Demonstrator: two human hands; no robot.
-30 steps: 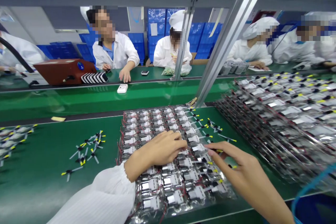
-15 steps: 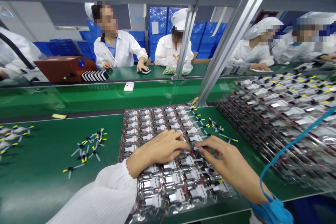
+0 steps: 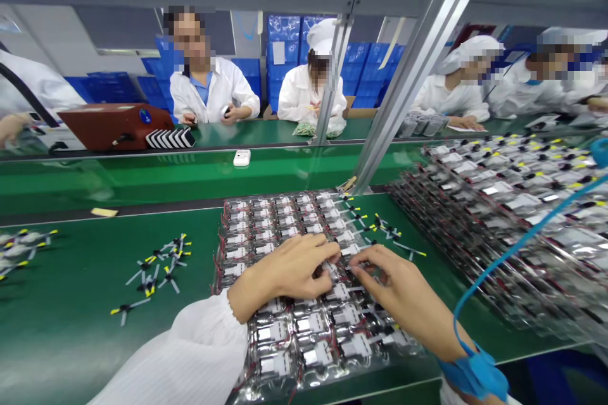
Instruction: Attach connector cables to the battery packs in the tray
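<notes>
A clear plastic tray [image 3: 266, 202] full of small silver parts with red and black wires lies on the green bench in front of me. My left hand [image 3: 285, 272] rests on the tray's middle with its fingers curled down onto one part. My right hand [image 3: 403, 300] meets it from the right, fingertips pinched at the same spot near the tray's centre. What the fingertips hold is too small to name. A blue wrist strap [image 3: 475, 373] with a blue cord sits on my right wrist.
A tall stack of like trays [image 3: 513, 215] stands at the right. Loose parts with yellow-tipped black leads [image 3: 159, 266] lie left of the tray, more at the far left [image 3: 19, 243]. A slanted metal post [image 3: 403, 76] rises behind. Several co-workers in white coats sit across the belt.
My right hand has moved left and closed its fingers to meet my left hand on the tray. A white device on the far belt has drifted right.
</notes>
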